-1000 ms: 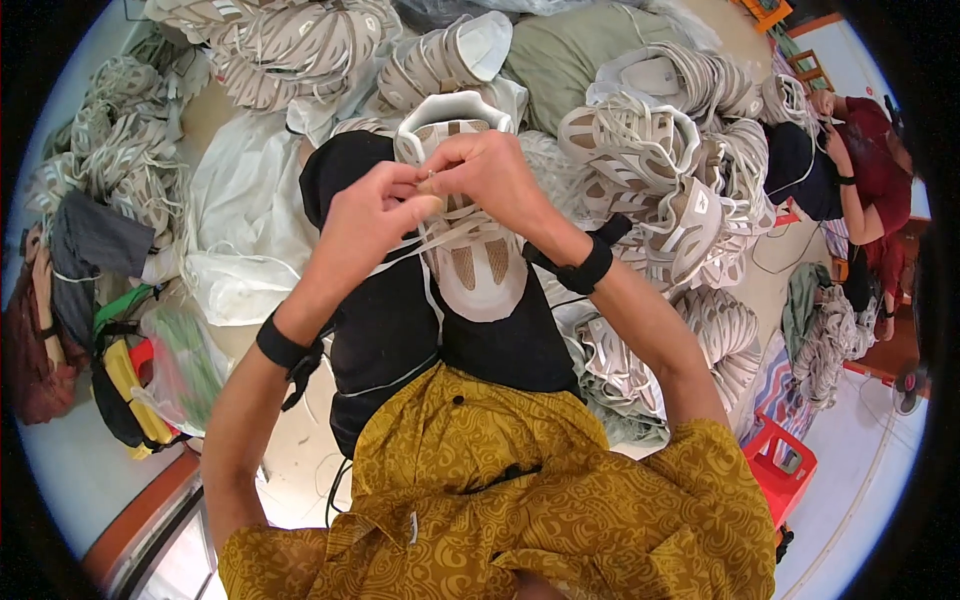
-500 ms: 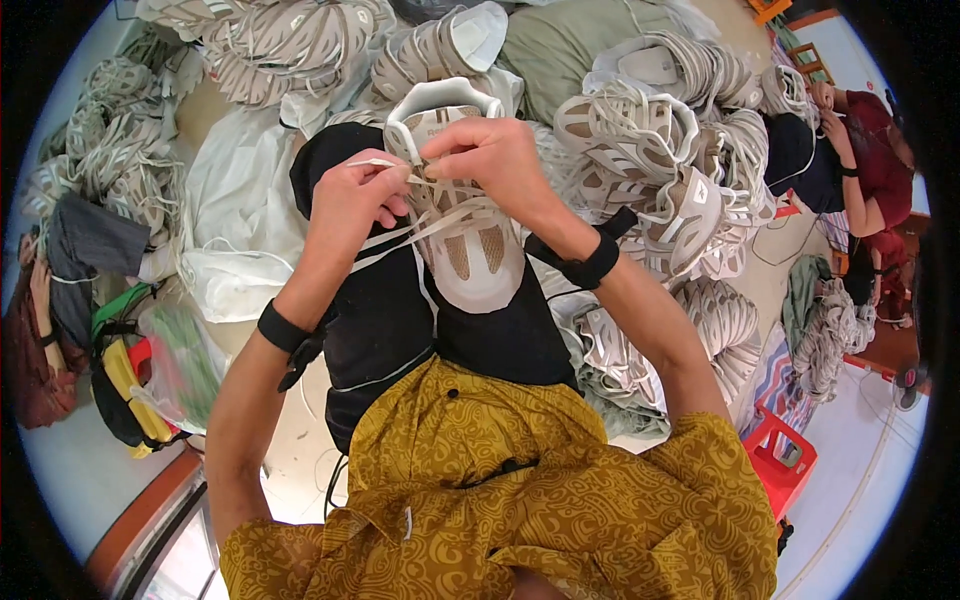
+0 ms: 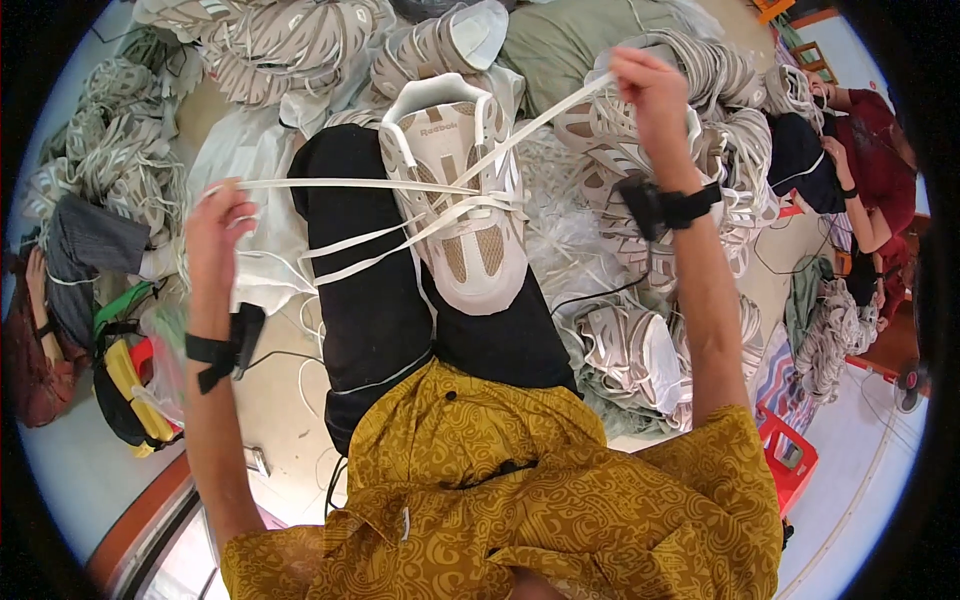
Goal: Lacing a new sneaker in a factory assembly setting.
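Note:
A beige and white sneaker (image 3: 478,262) rests on my black-clad thighs, its toe pointing at me and its heel opening away. Out to the left, my left hand (image 3: 217,215) pinches one end of a cream shoelace (image 3: 350,184), which runs taut and level to the sneaker's tongue. My right hand (image 3: 650,90), raised to the upper right, grips the lace's other side, stretched on a slant from the same spot. Lower lace rows cross the front of the tongue, and loose loops hang over my left thigh.
Stacked sneakers (image 3: 290,50) lie at the back, with another pile (image 3: 640,170) on the right and one at far left. A white plastic sheet (image 3: 240,160) lies left of my knees. A red stool (image 3: 785,460) stands at lower right. Other people (image 3: 875,160) sit at both sides.
Both hands have moved apart from over the sneaker, the left one outward to the left, the right one up and right. The lace between them is now drawn out straight.

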Available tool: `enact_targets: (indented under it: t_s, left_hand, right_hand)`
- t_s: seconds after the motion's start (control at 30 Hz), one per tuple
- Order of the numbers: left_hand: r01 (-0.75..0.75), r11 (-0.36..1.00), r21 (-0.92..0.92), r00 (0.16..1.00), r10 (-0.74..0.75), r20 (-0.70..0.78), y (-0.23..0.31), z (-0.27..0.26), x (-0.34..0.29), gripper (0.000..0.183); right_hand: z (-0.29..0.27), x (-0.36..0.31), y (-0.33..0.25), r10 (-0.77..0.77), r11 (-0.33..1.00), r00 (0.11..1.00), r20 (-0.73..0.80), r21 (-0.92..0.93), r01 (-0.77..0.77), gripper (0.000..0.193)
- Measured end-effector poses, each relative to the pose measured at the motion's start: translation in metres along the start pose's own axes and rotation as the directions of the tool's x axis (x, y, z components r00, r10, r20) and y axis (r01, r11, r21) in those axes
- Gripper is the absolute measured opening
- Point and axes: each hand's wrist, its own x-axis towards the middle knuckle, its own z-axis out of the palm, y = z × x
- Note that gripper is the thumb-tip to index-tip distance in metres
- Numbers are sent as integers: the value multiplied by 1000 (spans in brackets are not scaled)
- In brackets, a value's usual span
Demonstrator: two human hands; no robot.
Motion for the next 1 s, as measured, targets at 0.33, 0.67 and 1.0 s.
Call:
enact_targets:
  t_s: [0.33,0.67,1.0]
  left_hand:
    - [-25,981,191,931,93,-352,53,-238,77,24]
    - [-289,159,944,629,775,63,60,-81,31,38]
    - [-918,38,395,365,467,805,20,158,-64,27]
  right_hand:
    - [-170,62,-34,-75,990,929,-363,-138,26,24]
    - [-56,-6,-37,-74,564,978,196,-800,203,39]
    - [106,-82,-25,-261,375,485,835,-375,848,21]
